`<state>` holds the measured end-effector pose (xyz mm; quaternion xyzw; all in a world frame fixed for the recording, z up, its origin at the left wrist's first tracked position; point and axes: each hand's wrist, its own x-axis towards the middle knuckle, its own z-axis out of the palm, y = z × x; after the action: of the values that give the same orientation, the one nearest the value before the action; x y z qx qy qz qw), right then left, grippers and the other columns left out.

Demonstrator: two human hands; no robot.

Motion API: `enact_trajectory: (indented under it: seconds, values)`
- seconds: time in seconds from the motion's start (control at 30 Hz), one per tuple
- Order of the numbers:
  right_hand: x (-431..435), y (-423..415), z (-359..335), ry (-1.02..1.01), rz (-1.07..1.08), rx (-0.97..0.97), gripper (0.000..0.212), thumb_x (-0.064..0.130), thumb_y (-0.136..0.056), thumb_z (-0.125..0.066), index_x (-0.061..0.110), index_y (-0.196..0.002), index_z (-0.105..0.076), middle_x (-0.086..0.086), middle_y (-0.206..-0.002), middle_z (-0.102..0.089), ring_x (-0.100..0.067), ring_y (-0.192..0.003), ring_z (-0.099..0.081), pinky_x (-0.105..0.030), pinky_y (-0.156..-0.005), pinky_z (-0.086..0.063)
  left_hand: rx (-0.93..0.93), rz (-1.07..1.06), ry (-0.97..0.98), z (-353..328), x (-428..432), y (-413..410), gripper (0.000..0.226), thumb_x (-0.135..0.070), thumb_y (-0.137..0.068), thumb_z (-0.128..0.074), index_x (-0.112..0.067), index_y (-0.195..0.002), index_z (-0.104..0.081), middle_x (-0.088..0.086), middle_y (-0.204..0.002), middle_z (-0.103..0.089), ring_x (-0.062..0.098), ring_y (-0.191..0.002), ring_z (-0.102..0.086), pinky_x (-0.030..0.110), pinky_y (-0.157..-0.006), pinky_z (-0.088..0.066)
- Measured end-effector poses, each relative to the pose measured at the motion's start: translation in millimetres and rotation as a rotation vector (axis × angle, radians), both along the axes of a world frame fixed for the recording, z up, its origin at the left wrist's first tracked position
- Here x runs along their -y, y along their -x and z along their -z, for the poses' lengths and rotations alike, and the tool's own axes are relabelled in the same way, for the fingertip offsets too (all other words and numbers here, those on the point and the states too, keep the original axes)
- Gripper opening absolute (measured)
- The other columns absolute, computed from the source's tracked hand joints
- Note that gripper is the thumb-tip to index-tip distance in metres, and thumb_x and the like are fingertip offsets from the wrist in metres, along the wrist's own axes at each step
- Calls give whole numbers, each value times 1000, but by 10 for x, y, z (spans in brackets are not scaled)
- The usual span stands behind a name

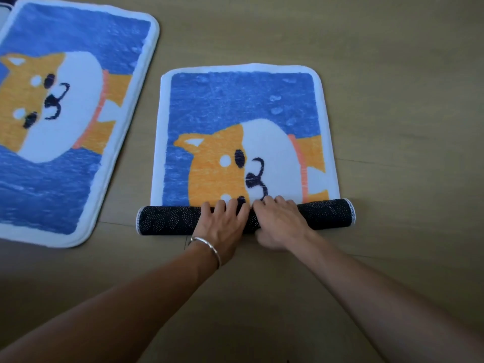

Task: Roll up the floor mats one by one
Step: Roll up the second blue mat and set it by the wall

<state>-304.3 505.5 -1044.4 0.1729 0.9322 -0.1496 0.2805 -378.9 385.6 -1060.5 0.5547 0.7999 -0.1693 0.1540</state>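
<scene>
A blue floor mat (pixel 235 106) with an orange and white dog picture and a white border lies in front of me on the floor. Its near end is curled into a roll (pixel 167 218) that shows the dark dotted backing. My left hand (pixel 222 221), with a silver bracelet on the wrist, and my right hand (pixel 280 221) sit side by side on the middle of the roll, fingers curled over its top. A second mat (pixel 65 158) of the same design lies flat to the left.
The wooden floor (pixel 392 113) stretches around both mats. A dark and grey edge of some object (pixel 5 6) shows at the top left corner, behind the second mat.
</scene>
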Motion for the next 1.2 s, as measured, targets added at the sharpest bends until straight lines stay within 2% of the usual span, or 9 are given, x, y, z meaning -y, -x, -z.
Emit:
enact_trajectory:
  seconds: [0.17, 0.27, 0.4, 0.47, 0.57, 0.8, 1.0, 1.1, 1.2]
  values:
    - [104, -168, 101, -107, -64, -124, 48, 19, -73, -62, 14, -118, -45, -7, -108, -47, -27, -100, -45, -39, -91, -36, 201, -133, 69, -34, -145, 107, 45, -31, -82, -57, -17, -120, -37, 5, -119, -47, 27, -108, -48, 41, -86, -37]
    - [164, -202, 150, -192, -50, -195, 50, 15, -53, -77, 14, -98, -55, -6, -87, -51, -26, -78, -51, -36, -68, -39, 252, -171, 100, -70, -173, 116, 40, -34, -81, -56, -19, -116, -41, 4, -116, -51, 25, -108, -48, 40, -89, -36]
    - [133, -91, 114, -100, -47, -91, 33, 14, -82, -59, 15, -111, -44, -4, -108, -48, -25, -101, -47, -37, -83, -35, 100, -137, 55, -77, -82, -31, 55, -30, -78, -59, -17, -124, -33, 5, -116, -43, 26, -104, -45, 40, -87, -36]
    - [49, 18, 74, -14, -21, -7, 34, 17, -84, -57, 15, -115, -44, -4, -114, -49, -24, -108, -48, -38, -89, -35, 19, -93, 8, -57, -48, -57, 53, -26, -79, -56, -16, -125, -31, 6, -113, -42, 27, -100, -46, 39, -82, -36]
    - [-8, 99, 20, 92, -42, 114, 38, 21, -83, -57, 13, -118, -44, -5, -116, -51, -25, -111, -49, -37, -85, -37, 67, -110, 39, -52, -96, 14, 39, -23, -84, -55, -16, -118, -37, 6, -113, -46, 26, -102, -49, 37, -78, -39]
    - [154, -175, 116, -184, -125, -195, 38, 12, -77, -64, 15, -110, -45, -4, -104, -49, -25, -97, -50, -35, -73, -32, 280, -185, 146, -88, -229, 190, 37, -28, -80, -65, -18, -111, -47, 4, -113, -53, 25, -107, -51, 37, -83, -40]
    - [67, 23, 64, -4, -15, -31, 36, 21, -82, -61, 16, -113, -44, -3, -111, -49, -24, -106, -48, -38, -84, -34, 113, -68, 1, -10, -101, 91, 52, -40, -80, -60, -17, -120, -36, 4, -116, -43, 24, -105, -47, 38, -83, -42]
    - [3, 78, 25, 55, -40, 32, 39, 25, -80, -64, 15, -112, -45, -4, -110, -50, -24, -105, -49, -36, -81, -34, 185, -133, 55, -27, -165, 142, 42, -35, -83, -61, -16, -116, -42, 6, -115, -50, 25, -106, -51, 37, -82, -42]
    - [72, -37, 30, -45, -85, -74, 46, 20, -78, -64, 15, -118, -42, -5, -114, -46, -25, -105, -46, -36, -83, -34, 314, -158, 137, -29, -226, 198, 41, -30, -76, -68, -16, -110, -50, 5, -110, -58, 27, -101, -57, 36, -76, -45]
